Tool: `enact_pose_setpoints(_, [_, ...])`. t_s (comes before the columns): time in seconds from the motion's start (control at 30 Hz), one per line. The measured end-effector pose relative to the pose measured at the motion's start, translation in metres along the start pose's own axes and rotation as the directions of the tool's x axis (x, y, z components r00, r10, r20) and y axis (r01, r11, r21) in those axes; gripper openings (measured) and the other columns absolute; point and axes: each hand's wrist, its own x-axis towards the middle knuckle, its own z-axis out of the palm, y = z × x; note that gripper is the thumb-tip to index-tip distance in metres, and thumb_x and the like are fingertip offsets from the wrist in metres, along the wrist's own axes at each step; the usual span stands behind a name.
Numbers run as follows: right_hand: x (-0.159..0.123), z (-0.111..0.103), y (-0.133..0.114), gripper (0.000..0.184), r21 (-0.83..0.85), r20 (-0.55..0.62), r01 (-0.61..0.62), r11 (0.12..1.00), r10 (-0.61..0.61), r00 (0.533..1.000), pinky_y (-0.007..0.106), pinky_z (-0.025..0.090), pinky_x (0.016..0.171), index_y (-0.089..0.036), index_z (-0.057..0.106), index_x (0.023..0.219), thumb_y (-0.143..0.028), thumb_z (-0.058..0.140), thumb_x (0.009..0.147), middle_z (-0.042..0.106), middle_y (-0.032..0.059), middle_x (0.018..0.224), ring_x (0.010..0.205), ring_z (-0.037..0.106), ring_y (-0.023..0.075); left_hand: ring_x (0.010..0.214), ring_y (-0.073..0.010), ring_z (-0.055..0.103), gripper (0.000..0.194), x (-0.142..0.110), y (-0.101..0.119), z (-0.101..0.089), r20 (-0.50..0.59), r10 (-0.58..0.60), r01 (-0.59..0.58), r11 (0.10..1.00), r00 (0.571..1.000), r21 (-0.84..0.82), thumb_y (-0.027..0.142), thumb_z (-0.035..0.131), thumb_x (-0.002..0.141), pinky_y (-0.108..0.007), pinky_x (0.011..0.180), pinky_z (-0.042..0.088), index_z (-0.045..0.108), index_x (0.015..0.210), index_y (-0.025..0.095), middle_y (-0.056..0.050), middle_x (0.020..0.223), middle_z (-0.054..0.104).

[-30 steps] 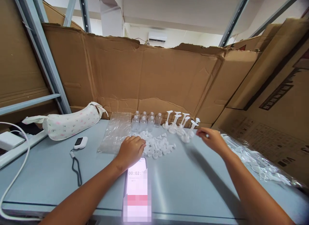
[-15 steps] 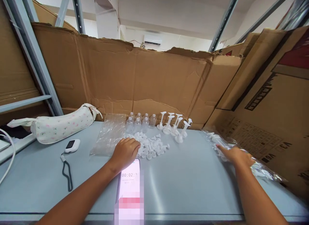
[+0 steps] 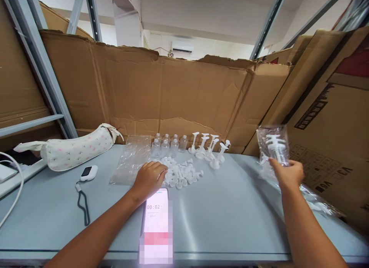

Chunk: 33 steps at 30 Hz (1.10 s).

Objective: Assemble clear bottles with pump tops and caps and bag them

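My right hand [image 3: 286, 174] grips a clear plastic bag [image 3: 272, 139] and holds it raised at the right; a white pump part and what looks like a clear bottle show inside. My left hand [image 3: 150, 177], its fingers curled together, rests at the left edge of a pile of small white plastic caps [image 3: 184, 172]; whatever its fingers may hold is hidden. Behind the pile stand several small clear bottles [image 3: 165, 147]. To their right, several white pump tops [image 3: 211, 151] stand on their bases.
A phone showing a timer [image 3: 155, 222] lies in front of my left hand. Left are a flat clear bag [image 3: 131, 160], a white device with a strap [image 3: 89, 173] and a patterned cloth pouch [image 3: 77, 151]. More bagged pieces [image 3: 319, 204] lie by the cardboard box [image 3: 325, 137] at right.
My right hand has lifted the bag up off the other bagged pieces, and the bag now stands upright in its grip. The left hand has stayed by the caps.
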Motion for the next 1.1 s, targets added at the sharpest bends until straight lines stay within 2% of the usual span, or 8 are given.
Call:
enact_pose_setpoints(0.07, [0.004,-0.011,-0.028,0.056,0.056,-0.096,-0.214,0.975,0.218,0.971,0.041,0.041,0.059,-0.011,0.054,0.104,-0.052,0.063,0.067,0.060,0.0275,0.091,0.076,0.058,0.0298,0.087,-0.0189,0.060,0.020,0.001,-0.001,-0.001,-0.063,-0.017,0.015,0.999,0.998,-0.044,0.021,0.045,0.089,-0.034,0.079,0.043,0.064,0.095,0.021,-0.002,0.093,0.069])
enact_pose_setpoints(0.13, [0.004,-0.024,-0.062,0.060,0.209,-0.071,-0.248,0.946,0.267,0.961,0.037,0.043,0.067,-0.011,0.052,0.108,-0.048,0.068,0.064,0.060,0.0235,0.100,0.081,0.059,0.0263,0.090,-0.0188,0.060,0.019,0.001,-0.002,-0.003,-0.136,-0.034,0.021,0.995,0.990,-0.095,0.021,0.046,0.089,-0.034,0.082,0.044,0.062,0.098,0.021,-0.003,0.097,0.068])
enact_pose_setpoints(0.3, [-0.014,-0.047,-0.145,0.054,0.363,0.079,0.139,0.921,-0.179,0.981,0.033,0.043,0.067,-0.018,0.052,0.100,-0.050,0.070,0.061,0.061,0.0100,0.093,0.078,0.057,0.0221,0.092,-0.0177,0.058,0.017,0.003,-0.004,-0.008,-0.333,0.007,-0.075,0.979,0.943,-0.189,0.020,0.048,0.089,-0.034,0.083,0.046,0.059,0.101,0.021,-0.004,0.098,0.065])
enact_pose_setpoints(0.43, [-0.046,-0.048,-0.193,0.045,0.423,0.288,0.427,0.799,-0.566,0.773,0.031,0.044,0.067,-0.019,0.049,0.104,-0.044,0.065,0.071,0.061,0.0079,0.094,0.078,0.058,0.0207,0.096,-0.0172,0.057,0.020,0.001,-0.003,-0.012,-0.454,0.130,-0.222,0.962,0.881,-0.156,0.014,0.049,0.087,-0.034,0.087,0.046,0.056,0.105,0.020,-0.006,0.100,0.062])
enact_pose_setpoints(0.57, [-0.082,-0.038,-0.225,0.038,0.410,0.396,0.600,0.687,-0.727,0.562,0.035,0.045,0.074,-0.020,0.051,0.108,-0.037,0.062,0.075,0.063,0.0088,0.101,0.087,0.059,0.0244,0.106,-0.0203,0.052,0.025,-0.003,-0.001,-0.016,-0.585,0.228,-0.287,0.958,0.778,-0.008,0.010,0.053,0.083,-0.037,0.090,0.044,0.056,0.105,0.022,-0.009,0.113,0.055])
enact_pose_setpoints(0.73, [-0.112,-0.021,-0.236,0.035,0.461,0.387,0.666,0.587,-0.808,0.445,0.037,0.045,0.078,-0.019,0.051,0.107,-0.030,0.061,0.075,0.064,0.0088,0.102,0.089,0.059,0.0249,0.102,-0.0193,0.053,0.012,0.001,-0.007,-0.021,-0.616,0.040,-0.177,0.971,0.787,-0.162,0.013,0.049,0.084,-0.037,0.091,0.044,0.055,0.093,0.020,-0.007,0.104,0.056])
enact_pose_setpoints(0.9, [-0.118,-0.011,-0.223,0.034,0.442,0.313,0.687,0.577,-0.817,0.485,0.038,0.045,0.078,-0.017,0.051,0.106,-0.027,0.061,0.075,0.064,0.0106,0.098,0.088,0.059,0.0257,0.081,-0.0157,0.059,0.011,0.010,-0.020,-0.018,-0.383,-0.401,0.058,0.750,0.832,-0.659,0.027,0.049,0.086,-0.031,0.079,0.049,0.054,0.089,0.018,-0.003,0.082,0.058])
enact_pose_setpoints(1.1, [-0.116,-0.008,-0.215,0.036,0.531,0.342,0.638,0.557,-0.830,0.440,0.038,0.045,0.078,-0.019,0.050,0.105,-0.026,0.064,0.073,0.063,0.0085,0.100,0.088,0.058,0.0242,0.089,-0.0200,0.064,0.031,0.015,-0.018,-0.020,0.046,-0.446,0.257,0.425,0.894,-0.868,0.037,0.061,0.076,-0.035,0.086,0.048,0.064,0.098,0.015,-0.007,0.091,0.069])
